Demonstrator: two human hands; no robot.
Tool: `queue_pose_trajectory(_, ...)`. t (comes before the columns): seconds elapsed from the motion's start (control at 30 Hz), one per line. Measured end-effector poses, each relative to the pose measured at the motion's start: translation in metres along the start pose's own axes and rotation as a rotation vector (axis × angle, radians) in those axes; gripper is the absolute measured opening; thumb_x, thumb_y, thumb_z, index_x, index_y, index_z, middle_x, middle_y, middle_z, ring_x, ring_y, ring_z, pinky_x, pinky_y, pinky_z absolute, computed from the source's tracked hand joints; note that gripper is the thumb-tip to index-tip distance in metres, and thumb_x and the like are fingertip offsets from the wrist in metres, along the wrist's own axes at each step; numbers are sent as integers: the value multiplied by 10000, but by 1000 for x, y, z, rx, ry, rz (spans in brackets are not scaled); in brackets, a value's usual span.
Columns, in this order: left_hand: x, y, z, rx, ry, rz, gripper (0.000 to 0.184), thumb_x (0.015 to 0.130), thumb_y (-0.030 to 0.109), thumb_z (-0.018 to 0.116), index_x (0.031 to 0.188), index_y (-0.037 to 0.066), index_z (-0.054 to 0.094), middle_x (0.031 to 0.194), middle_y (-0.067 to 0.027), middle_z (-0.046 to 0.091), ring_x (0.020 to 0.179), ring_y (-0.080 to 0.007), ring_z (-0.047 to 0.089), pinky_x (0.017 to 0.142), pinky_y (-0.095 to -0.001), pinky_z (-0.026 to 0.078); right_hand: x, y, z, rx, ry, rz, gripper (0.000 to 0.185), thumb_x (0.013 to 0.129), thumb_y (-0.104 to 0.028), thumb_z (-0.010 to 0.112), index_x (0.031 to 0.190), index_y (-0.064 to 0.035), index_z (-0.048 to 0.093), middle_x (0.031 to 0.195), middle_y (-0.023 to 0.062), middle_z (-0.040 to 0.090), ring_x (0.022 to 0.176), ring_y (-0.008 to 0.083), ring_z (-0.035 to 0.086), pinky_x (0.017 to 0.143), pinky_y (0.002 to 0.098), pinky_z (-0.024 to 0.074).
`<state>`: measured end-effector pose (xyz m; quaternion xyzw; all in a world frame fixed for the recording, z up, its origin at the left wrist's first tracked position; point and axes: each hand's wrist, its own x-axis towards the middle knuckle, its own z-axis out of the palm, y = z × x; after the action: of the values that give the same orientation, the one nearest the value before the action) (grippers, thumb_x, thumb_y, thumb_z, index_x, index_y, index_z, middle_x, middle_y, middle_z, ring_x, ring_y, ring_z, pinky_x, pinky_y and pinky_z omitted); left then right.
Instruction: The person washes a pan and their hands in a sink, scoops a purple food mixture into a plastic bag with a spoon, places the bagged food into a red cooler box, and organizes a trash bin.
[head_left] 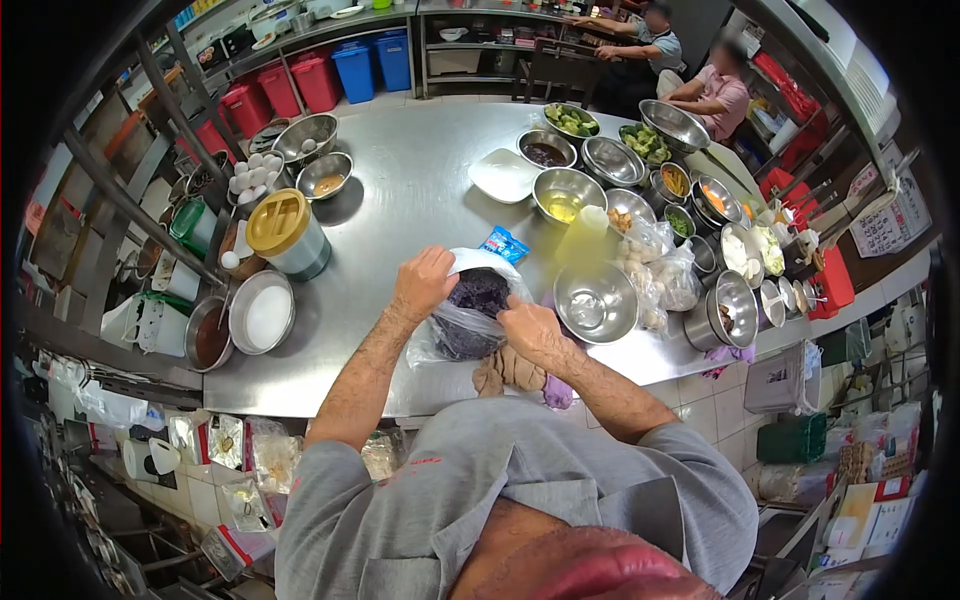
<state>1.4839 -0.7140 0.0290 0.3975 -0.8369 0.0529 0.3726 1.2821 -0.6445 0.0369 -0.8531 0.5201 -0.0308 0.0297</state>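
Observation:
On the steel table in front of me stands a clear plastic bag (462, 335) with dark purple-black contents (480, 291); what they are I cannot make out. My left hand (425, 283) is closed on the bag's rim at the left, where whitish plastic is folded over. At the right side of the opening, my right hand (530, 328) pinches the rim with curled fingers. Just behind the bag lies a small blue packet (505, 245). A brown cloth (510, 372) is bunched at the table edge below my right hand. To the right sits an empty steel bowl (596, 303).
At left are a yellow-lidded container (288, 234), a bowl of white powder (262, 312) and several eggs (256, 178). Bowls of vegetables (571, 121) and sauces crowd the right, beside a yellowish bottle (583, 240). Two people (712, 92) sit beyond the table.

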Motion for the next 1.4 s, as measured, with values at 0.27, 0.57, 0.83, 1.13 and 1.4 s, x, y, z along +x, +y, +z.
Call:
queue_pose_trajectory(0.27, -3, 3, -2, -20, 14, -1, 254, 591, 102, 678, 750, 60, 484, 729, -78, 484, 713, -264, 536, 571, -373, 455, -5, 6, -17, 13, -16, -115, 98, 714, -49, 538, 759, -27, 622, 839, 133, 584, 750, 308, 628, 604, 391, 520)
queue_pose_trajectory(0.57, -13, -2, -6, -26, -6, 39, 290, 570, 109, 704, 766, 63, 496, 759, -80, 508, 736, -271, 542, 591, -371, 460, -6, -5, -26, 104, -28, -254, 117, 708, -45, 525, 776, -41, 621, 810, 132, 590, 743, 312, 620, 607, 402, 515)
queue_pose_trajectory(0.83, -8, 4, -2, -45, 23, 24, 288, 582, 116, 696, 792, 63, 506, 779, -94, 514, 755, -287, 547, 618, -385, 463, -3, -13, -4, 40, -105, -246, 131, 717, -71, 514, 739, -35, 639, 797, 140, 616, 751, 301, 631, 611, 394, 519)
queue_pose_trajectory(1.13, -9, -3, -3, -37, 7, -18, 273, 598, 108, 687, 791, 66, 497, 768, -86, 503, 752, -272, 549, 610, -375, 465, -5, 12, 1, 51, -66, -236, 152, 742, -72, 508, 824, -76, 635, 842, 121, 599, 788, 303, 619, 640, 404, 512)
queue_pose_trajectory(1.4, -4, 0, -1, -81, 32, 2, 279, 596, 91, 687, 801, 55, 502, 785, -87, 519, 754, -281, 555, 615, -369, 469, 3, 16, -12, 55, -56, -277, 125, 708, -41, 536, 794, -63, 624, 817, 109, 580, 771, 300, 610, 644, 398, 504)
